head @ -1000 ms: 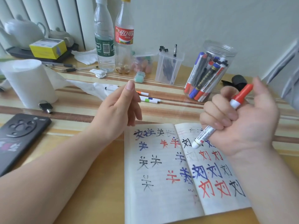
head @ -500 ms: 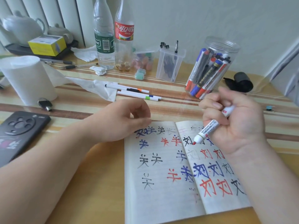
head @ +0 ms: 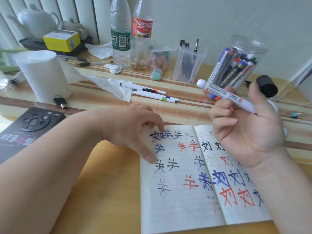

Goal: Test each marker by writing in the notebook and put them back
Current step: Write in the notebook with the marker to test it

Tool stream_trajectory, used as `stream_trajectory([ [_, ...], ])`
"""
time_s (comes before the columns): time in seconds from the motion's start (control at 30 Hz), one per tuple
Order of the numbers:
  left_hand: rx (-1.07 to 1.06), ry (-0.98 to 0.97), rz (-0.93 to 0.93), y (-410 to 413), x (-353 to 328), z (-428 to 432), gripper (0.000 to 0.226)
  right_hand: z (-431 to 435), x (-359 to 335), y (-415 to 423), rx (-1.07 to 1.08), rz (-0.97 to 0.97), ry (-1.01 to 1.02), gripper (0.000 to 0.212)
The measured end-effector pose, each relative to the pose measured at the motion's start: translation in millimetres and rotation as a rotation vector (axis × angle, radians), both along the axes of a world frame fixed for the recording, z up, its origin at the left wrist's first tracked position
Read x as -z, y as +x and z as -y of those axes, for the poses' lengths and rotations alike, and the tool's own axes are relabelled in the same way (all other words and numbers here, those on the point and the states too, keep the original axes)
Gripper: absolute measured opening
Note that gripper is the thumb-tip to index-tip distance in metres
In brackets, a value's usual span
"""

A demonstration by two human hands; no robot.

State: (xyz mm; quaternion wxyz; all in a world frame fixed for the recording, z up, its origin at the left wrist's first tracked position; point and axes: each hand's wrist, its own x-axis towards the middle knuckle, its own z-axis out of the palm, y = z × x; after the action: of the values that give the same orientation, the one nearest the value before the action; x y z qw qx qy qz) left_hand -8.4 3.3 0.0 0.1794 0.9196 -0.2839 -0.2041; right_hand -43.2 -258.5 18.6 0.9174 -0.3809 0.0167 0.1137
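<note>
Above the open notebook (head: 182, 200), the right hand (head: 248, 130) grips a white marker (head: 226, 95), uncapped tip raised. Beside it, the left hand (head: 131, 125) lies relaxed, thumb and forefinger touching the left page; a jar (head: 236, 65) of markers stands just beyond the right hand.

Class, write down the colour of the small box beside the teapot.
The box is yellow, with a pale top; the head view shows it best.

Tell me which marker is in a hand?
The white marker in the right hand, its red tip bare. The rest stand in the clear jar or lie on the table.
</note>
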Motion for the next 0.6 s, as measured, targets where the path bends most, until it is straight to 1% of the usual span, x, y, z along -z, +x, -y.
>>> stream_trajectory([
  [0.03, -0.003, 0.005, 0.0, 0.1, 0.2, 0.0, 0.078, -1.4, 2.9, 0.8, -0.017, 0.033, -0.019, 0.016],
  [0.07, -0.006, 0.009, 0.0, -0.2, -0.3, 0.2, 0.078, -3.8, 5.7, 1.1, -0.025, 0.049, -0.057, 0.007],
  [0.13, -0.009, 0.017, -0.005, -0.4, -1.2, 0.7, 0.079, -8.4, 15.1, -0.4, 0.033, 0.042, -0.203, 0.021],
  [0.2, -0.009, 0.02, -0.009, -0.3, -1.4, 0.5, 0.08, -17.3, 23.0, -5.0, 0.068, 0.101, -0.375, 0.019],
  [0.27, -0.01, 0.02, -0.01, 0.2, -0.9, 0.7, 0.082, -26.4, 33.0, -7.8, 0.002, 0.194, -0.504, 0.008],
  [0.33, -0.009, 0.03, 0.003, 0.8, 0.0, 1.1, 0.084, -30.8, 38.1, -9.8, -0.105, 0.265, -0.649, 0.019],
  [0.37, -0.007, 0.037, 0.01, 1.2, 0.6, 1.2, 0.085, -32.1, 39.3, -10.5, -0.137, 0.308, -0.748, 0.021],
  [0.43, -0.004, 0.035, 0.009, 1.0, 0.3, 1.9, 0.084, -35.7, 37.5, -12.2, -0.13, 0.407, -0.939, 0.014],
  [0.47, -0.004, 0.029, 0.005, 0.7, -0.1, 2.2, 0.083, -38.3, 36.6, -13.1, -0.113, 0.435, -1.003, 0.01],
  [0.5, -0.004, 0.025, 0.003, 0.7, 0.1, 2.5, 0.082, -40.1, 36.8, -13.3, -0.095, 0.446, -1.045, 0.011],
  [0.6, 0.004, 0.031, 0.013, 0.9, 0.9, 3.4, 0.086, -43.0, 36.5, -13.2, -0.097, 0.415, -1.105, 0.013],
])
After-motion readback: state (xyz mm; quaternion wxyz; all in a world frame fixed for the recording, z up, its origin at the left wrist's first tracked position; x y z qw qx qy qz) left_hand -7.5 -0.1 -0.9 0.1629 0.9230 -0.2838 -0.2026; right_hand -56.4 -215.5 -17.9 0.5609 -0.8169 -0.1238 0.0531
